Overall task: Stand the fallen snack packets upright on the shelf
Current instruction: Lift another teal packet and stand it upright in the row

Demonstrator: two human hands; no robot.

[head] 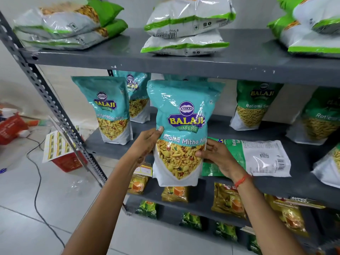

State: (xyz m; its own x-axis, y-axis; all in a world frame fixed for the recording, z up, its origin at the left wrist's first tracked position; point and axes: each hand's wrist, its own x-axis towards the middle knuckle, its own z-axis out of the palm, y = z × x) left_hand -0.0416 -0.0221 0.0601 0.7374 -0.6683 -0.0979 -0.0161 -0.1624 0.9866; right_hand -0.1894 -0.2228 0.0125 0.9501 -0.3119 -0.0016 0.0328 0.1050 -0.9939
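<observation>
I hold a teal Khatta Mitha Mix packet (181, 129) upright in front of the middle shelf (301, 183), its bottom hanging below the shelf's front edge. My left hand (147, 142) grips its left side and my right hand (219, 157) grips its right side. Behind my right hand a green Ratlami Sev packet (257, 157) lies flat on that shelf. Two more teal packets (110, 109) stand upright to the left. Green sev packets (252, 105) stand at the back right.
The top shelf (128, 57) carries stacks of green and white packets lying flat (185, 24). Lower shelves hold yellow and green packs (228, 199). A slotted grey upright (53, 107) frames the left side. Red crates (11, 127) and a black cable (36, 190) lie on the tiled floor.
</observation>
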